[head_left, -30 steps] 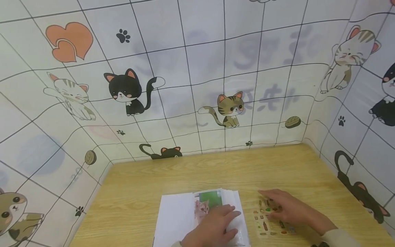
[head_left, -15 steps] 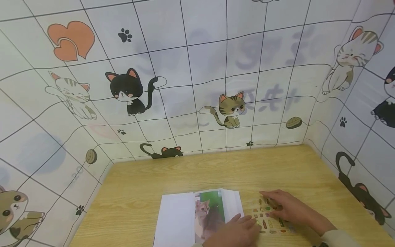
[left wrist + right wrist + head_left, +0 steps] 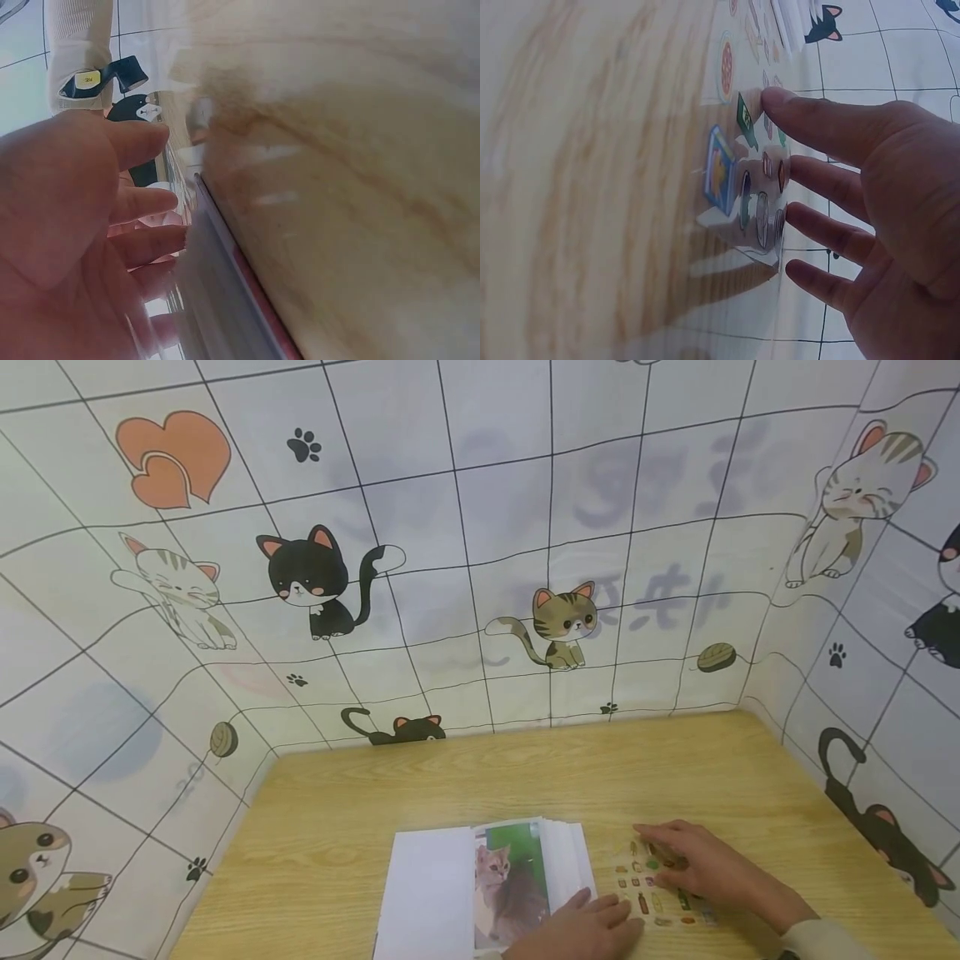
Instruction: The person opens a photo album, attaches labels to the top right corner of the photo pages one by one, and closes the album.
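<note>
An open album (image 3: 431,893) lies on the table, a blank white page at its left and a cat photo (image 3: 510,893) at its right. My left hand (image 3: 577,931) lies palm down over the album's lower right edge, fingers extended toward a clear sticker sheet (image 3: 657,902) printed with small food and bottle pictures. Whether those fingertips touch the sheet is not plain. Over the sheet's right part rests my right hand (image 3: 705,868), fingers spread. In the right wrist view, its thumb and fingertips (image 3: 778,97) meet the sheet; nothing is gripped.
The wood-grain table (image 3: 480,777) is enclosed by white cloth walls (image 3: 495,535) with a grid and cartoon cats. In the left wrist view, the album's edge (image 3: 232,262) runs beside the left fingers.
My left hand has slid right, off the cat photo toward the sticker sheet, so the photo is now largely uncovered. The right hand has stayed almost in place.
</note>
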### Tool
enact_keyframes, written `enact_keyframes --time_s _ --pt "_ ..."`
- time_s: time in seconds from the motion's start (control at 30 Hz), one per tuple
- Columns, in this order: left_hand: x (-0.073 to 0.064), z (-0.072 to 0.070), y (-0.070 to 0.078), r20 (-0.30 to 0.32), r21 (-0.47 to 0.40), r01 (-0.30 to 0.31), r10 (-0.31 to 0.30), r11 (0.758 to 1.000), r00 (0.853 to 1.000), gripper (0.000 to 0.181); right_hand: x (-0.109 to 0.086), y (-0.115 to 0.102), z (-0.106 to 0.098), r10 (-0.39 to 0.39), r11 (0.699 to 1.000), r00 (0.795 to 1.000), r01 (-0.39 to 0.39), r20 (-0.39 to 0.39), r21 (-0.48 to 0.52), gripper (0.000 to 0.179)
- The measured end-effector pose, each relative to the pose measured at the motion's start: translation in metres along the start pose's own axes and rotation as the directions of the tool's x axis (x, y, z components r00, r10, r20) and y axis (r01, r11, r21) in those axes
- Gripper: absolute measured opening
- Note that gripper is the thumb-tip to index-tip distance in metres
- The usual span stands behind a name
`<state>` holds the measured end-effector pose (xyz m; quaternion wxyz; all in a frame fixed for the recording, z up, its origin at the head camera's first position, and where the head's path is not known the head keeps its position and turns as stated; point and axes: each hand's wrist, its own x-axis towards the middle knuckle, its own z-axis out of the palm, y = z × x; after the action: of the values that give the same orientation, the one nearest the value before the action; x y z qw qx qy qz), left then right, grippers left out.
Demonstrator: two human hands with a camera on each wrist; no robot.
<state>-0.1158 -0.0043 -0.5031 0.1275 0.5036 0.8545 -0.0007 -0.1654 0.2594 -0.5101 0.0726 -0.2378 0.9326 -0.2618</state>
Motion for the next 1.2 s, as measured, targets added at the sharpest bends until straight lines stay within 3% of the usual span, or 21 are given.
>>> enact_keyframes --time_s 0.2,0.47,0.73,0.97,1.2 --pt "0.001 0.002 0.000 -0.006 -0.023 0.004 -0.004 1.000 1.000 0.062 0.002 -0.001 -0.002 -0.028 1.000 1.000 0.028 -0.009 0.003 0.072" --pt "0.002 0.001 0.002 -0.009 0.008 0.005 -0.005 1.000 1.000 0.061 0.004 0.001 -0.004 -0.069 0.995 0.997 0.068 0.016 0.076 0.072" --pt "0.002 0.002 0.002 -0.006 0.030 0.013 -0.013 0.999 1.000 0.062 0.008 0.001 -0.007 -0.091 0.996 0.995 0.092 -0.025 0.021 0.070" --pt "0.003 0.002 0.004 0.026 0.001 0.040 -0.040 0.999 0.999 0.065 0.010 0.004 -0.008 -0.047 0.996 0.999 0.047 0.006 0.076 0.071" --pt "0.004 0.003 0.004 0.042 -0.028 0.053 -0.052 0.998 0.998 0.066 0.013 0.009 -0.007 -0.001 0.990 1.000 0.001 -0.003 0.140 0.056"
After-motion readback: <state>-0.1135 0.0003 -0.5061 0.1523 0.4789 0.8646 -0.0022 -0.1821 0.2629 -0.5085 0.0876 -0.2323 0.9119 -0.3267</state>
